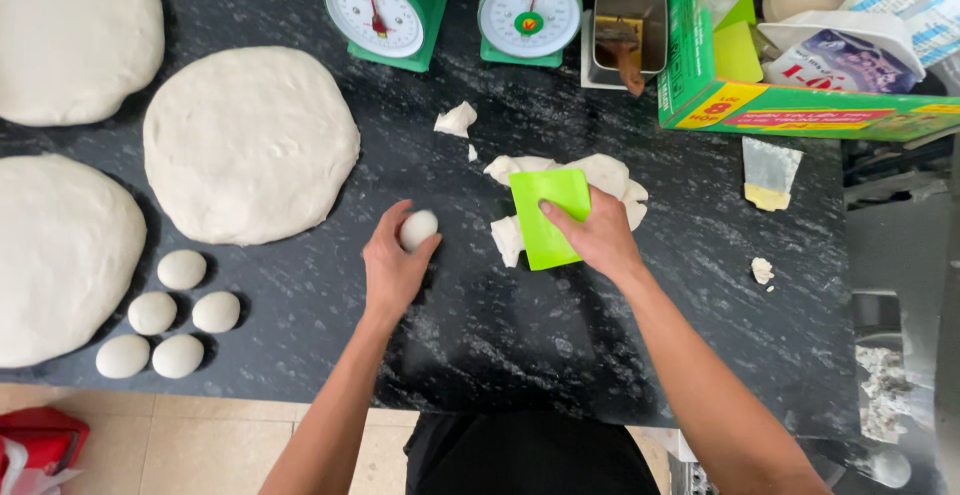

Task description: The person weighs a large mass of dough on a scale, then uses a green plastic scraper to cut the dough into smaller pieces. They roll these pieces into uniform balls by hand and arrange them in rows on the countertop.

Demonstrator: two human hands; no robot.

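On the dark counter, head view: both hands work side by side near the middle, forearms coming up from the lower edge.
Left hand (pixel 395 267): cupped narrowly over a small dough ball (pixel 419 228), fingers curled around it, the ball pressed against the counter (pixel 560 355).
Right hand (pixel 598 238): fingers flat on a green plastic scraper (pixel 547 217), gripping it against a ragged piece of dough (pixel 590 180).
Key relation: the dough piece lies just beyond and under the right hand; its long axis runs left to right, across the right forearm's line. The right hand is on it, the left hand just beside it to the left, apart.
Left of the left hand: five finished balls (pixel 165 313) in a cluster, well apart, toward the near edge.
Beyond and left: three large flat dough rounds (pixel 250 140), the nearest between the cluster and the scales.
Beyond both hands: two green dial scales (pixel 385 10), a small dough scrap (pixel 456 119) between them and the hands.
Right of the right hand: a second scraper (pixel 770 172), pale, and a crumb of dough.
Hidden: the scraper's lower edge and part of the dough piece lie under the right hand; the underside of the ball cannot be seen; two of the rounds are cut off by the frame.
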